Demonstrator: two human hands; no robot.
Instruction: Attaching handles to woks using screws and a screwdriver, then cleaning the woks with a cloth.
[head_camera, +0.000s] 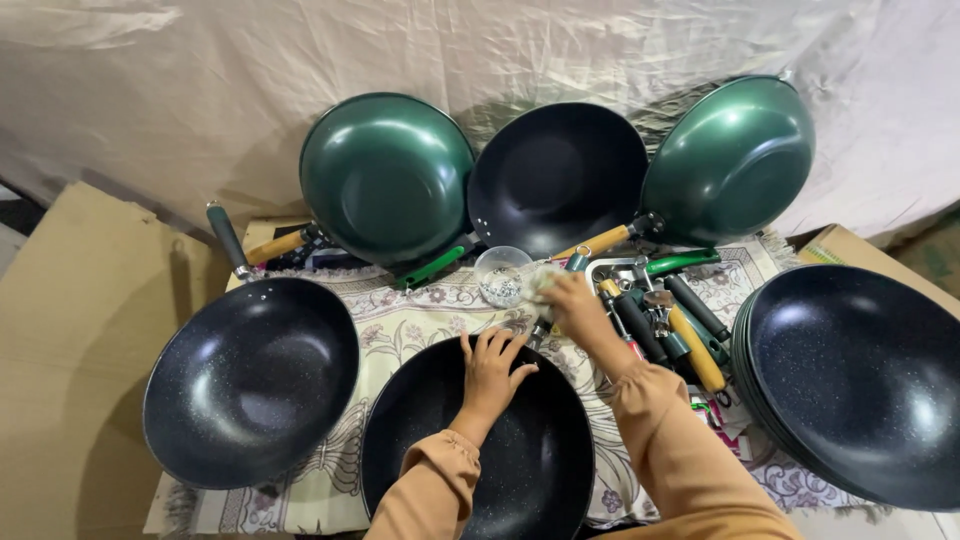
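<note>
A dark speckled wok (520, 470) lies in front of me on a patterned cloth. My left hand (490, 370) rests flat on its far rim, fingers spread. At the same rim my right hand (570, 300) is closed on a small pale wad, perhaps a cloth or packet (542, 282). Just beyond it stands a small clear container of tiny metal parts (502, 277).
Another dark wok (250, 385) sits left, a stack of dark woks (860, 385) right. Three woks lean on the draped backdrop: green (385, 180), black (555, 175), green (735, 160). Loose handles and tools (675, 315) lie to the right. Cardboard (70, 330) lies left.
</note>
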